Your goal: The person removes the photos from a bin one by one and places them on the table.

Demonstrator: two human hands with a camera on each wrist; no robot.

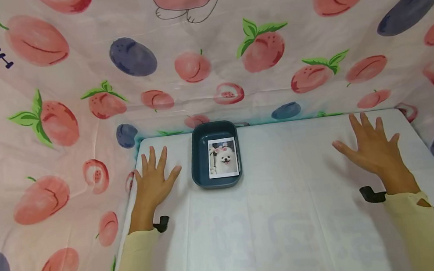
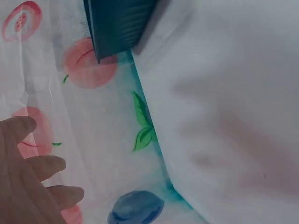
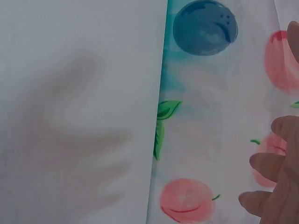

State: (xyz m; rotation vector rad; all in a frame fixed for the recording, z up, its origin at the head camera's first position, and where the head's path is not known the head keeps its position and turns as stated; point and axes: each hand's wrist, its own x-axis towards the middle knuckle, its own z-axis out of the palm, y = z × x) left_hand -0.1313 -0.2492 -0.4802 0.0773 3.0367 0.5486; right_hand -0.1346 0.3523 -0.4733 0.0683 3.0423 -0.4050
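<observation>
A dark teal tray [image 1: 200,168] stands at the back of the white table, left of the middle. Inside it lies a white-bordered photo [image 1: 223,157] of a fluffy white dog. My left hand [image 1: 153,182], fingers spread, is left of the tray and apart from it. Far to the right, my right hand [image 1: 375,152] is also spread and holds nothing. Both hands cast soft shadows on the tabletop. In the left wrist view, part of the tray [image 2: 119,28] shows at the top and the left hand's fingers [image 2: 46,165] at the lower left. Fingers [image 3: 266,165] of the right hand show in its wrist view.
The white tabletop [image 1: 281,217] ends at a back edge against a hanging cloth [image 1: 206,35] printed with peaches and other fruit. This cloth also drapes down the left and right sides. A small black piece [image 1: 372,194] sits at the right wrist, another [image 1: 162,224] at the left.
</observation>
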